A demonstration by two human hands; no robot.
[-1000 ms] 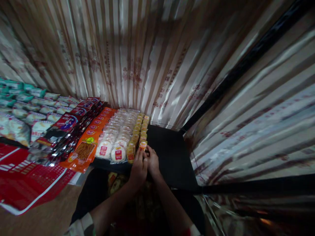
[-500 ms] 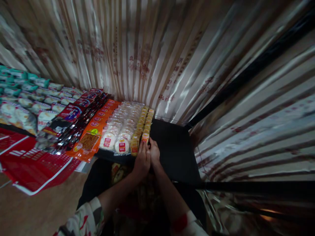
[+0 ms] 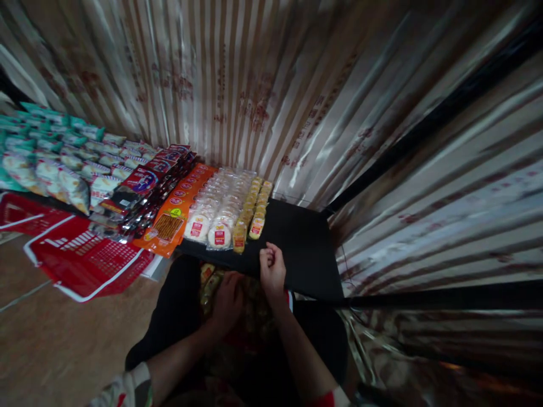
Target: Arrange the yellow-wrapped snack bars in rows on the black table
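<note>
My right hand (image 3: pixel 272 268) hovers over the front edge of a black shelf (image 3: pixel 299 249), fingers curled in with nothing showing in them. It is just short of two rows of small yellow snack packs (image 3: pixel 253 210). My left hand (image 3: pixel 228 299) is lower, reaching down among dim yellow packs in a dark box (image 3: pixel 207 280) below the shelf; what its fingers do is hidden in shadow. Round white cakes in clear wrap (image 3: pixel 218 210) lie left of the yellow rows.
Orange packets (image 3: pixel 175 217), dark red packets (image 3: pixel 142 183) and green-white bags (image 3: pixel 63 164) fill the shelf leftward. A red basket (image 3: pixel 91 260) sits on the wooden floor. Striped plastic sheeting (image 3: pixel 263 96) hangs behind and to the right. The shelf's right part is bare black.
Both hands have drawn back from the front yellow pack. My left hand has dropped below the shelf edge into the box. The view has shifted, so the shelf sits higher and to the right.
</note>
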